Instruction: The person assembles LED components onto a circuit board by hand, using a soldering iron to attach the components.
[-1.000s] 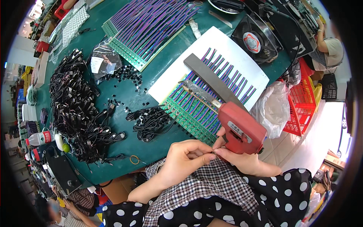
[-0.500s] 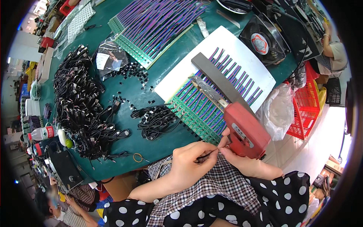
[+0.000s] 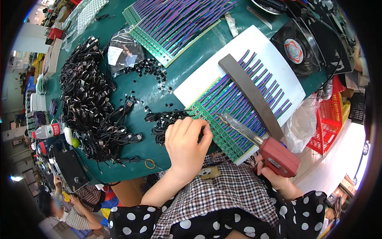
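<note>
My right hand (image 3: 273, 175) grips a red soldering gun (image 3: 280, 157), its long metal tip (image 3: 238, 128) slanting over a panel of green circuit boards (image 3: 223, 137). Rows of purple and blue wires (image 3: 274, 93) run from the boards across a white sheet (image 3: 234, 44). A dark grey bar (image 3: 250, 93) lies over these wires. My left hand (image 3: 185, 145) is closed beside the panel's left edge, knuckles up; whatever its fingers hold is hidden. Just beyond it lies a bundle of black cables (image 3: 161, 127), with thin ends reaching the boards.
A large heap of black cables (image 3: 89, 95) covers the table's left. Small black pieces (image 3: 153, 69) lie scattered by a clear bag (image 3: 123, 49). Another wired board panel (image 3: 179, 28) is at the back. A fan (image 3: 296, 49) stands right, above red crates (image 3: 328, 115).
My hands have moved apart from their meeting point near my lap. The left went up to the panel's edge; the right turned the soldering gun, whose tip shifted lower over the boards.
</note>
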A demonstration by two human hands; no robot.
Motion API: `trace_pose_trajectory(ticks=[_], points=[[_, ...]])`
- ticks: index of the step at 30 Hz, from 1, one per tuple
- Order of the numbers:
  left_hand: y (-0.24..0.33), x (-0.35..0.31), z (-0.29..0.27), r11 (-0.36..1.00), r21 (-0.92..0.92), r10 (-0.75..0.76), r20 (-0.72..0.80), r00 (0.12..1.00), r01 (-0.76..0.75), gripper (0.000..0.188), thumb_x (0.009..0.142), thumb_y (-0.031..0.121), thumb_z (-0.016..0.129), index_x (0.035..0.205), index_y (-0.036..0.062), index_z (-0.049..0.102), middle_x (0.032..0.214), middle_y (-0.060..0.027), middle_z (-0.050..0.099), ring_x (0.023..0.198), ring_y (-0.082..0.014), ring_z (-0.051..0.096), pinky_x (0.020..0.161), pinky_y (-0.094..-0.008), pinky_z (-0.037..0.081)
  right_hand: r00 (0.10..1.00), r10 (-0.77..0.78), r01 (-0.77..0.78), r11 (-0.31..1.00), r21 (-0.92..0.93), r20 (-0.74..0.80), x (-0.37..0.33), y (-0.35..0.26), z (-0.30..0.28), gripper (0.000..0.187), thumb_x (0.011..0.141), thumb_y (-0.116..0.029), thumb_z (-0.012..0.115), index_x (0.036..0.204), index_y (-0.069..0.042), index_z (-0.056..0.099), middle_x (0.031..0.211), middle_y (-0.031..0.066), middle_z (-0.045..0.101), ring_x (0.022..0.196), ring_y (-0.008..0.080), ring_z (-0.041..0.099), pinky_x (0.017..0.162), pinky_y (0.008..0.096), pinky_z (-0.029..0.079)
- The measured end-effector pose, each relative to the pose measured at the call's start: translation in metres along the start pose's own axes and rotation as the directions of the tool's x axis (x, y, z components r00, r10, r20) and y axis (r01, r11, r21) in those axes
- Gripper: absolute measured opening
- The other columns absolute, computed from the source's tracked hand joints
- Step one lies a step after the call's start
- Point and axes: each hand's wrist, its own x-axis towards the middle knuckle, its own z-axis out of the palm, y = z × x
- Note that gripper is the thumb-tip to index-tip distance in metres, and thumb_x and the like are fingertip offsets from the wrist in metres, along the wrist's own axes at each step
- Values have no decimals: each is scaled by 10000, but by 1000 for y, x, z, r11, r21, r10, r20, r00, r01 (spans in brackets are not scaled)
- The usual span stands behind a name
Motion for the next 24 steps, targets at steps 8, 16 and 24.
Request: trace_pose_trajectory(ticks=[8, 16, 24], points=[[2, 0, 7, 996, 88, 31, -47, 998, -27, 127, 669, 49, 669, 715, 85, 556, 666, -20, 503, 615, -185, 518, 605, -317, 371, 982, -176, 186, 947, -261, 60, -1, 12, -8, 625, 752, -250, 721, 1216, 84, 468, 789, 60, 632, 594, 114, 582, 542, 222, 452], [0, 0, 10, 995, 81, 63, -93, 994, -56, 150, 638, 12, 673, 688, 82, 551, 620, -3, 497, 556, -163, 500, 576, -308, 355, 991, -134, 133, 913, -387, 23, -4, 10, -8, 647, 738, -283, 726, 1220, 68, 474, 703, 9, 615, 593, 117, 586, 576, 244, 461], [0, -1, 10, 995, 86, 67, -96, 993, -59, 151, 638, 12, 674, 688, 82, 549, 624, -5, 502, 557, -167, 503, 578, -309, 360, 996, -77, 85, 956, -281, 40, -9, 16, -11, 637, 718, -153, 731, 1237, 86, 450, 797, 61, 639, 685, 126, 613, 619, 234, 478]])
